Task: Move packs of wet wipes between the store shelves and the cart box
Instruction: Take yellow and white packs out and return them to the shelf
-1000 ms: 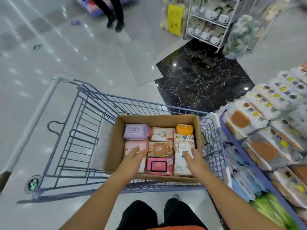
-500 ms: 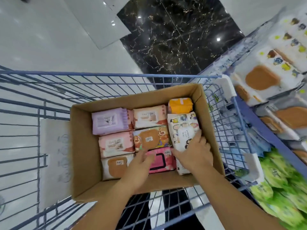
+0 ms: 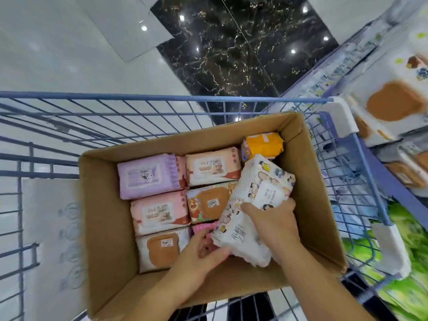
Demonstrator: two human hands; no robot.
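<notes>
Pack (image 3: 261, 186), cartoon-printed, "PES…" legible, gripped by right hand (image 3: 275, 224) and left hand (image 3: 200, 251) over box (image 3: 104, 209).

Packs (image 3: 159, 214) in box (image 3: 104, 212), box in cart (image 3: 162, 98).

eight wipe packs (image 3: 148, 176) in sight — one box (image 3: 104, 205), one cart (image 3: 139, 98)

A cardboard box (image 3: 104, 205) sits in the blue wire cart (image 3: 139, 98), filled with wet-wipe packs lying flat in rows: a purple pack (image 3: 148, 176) far left, an orange pack (image 3: 264, 145) in the far right corner. The right hand (image 3: 275, 224) grips a white cartoon-printed pack (image 3: 257, 193), tilted with its far end raised over its neighbours. The left hand (image 3: 199, 253) is at that pack's near end, seemingly touching it, above a pink pack (image 3: 203, 227). Shelf packs (image 3: 393, 100) crowd the right side
</notes>
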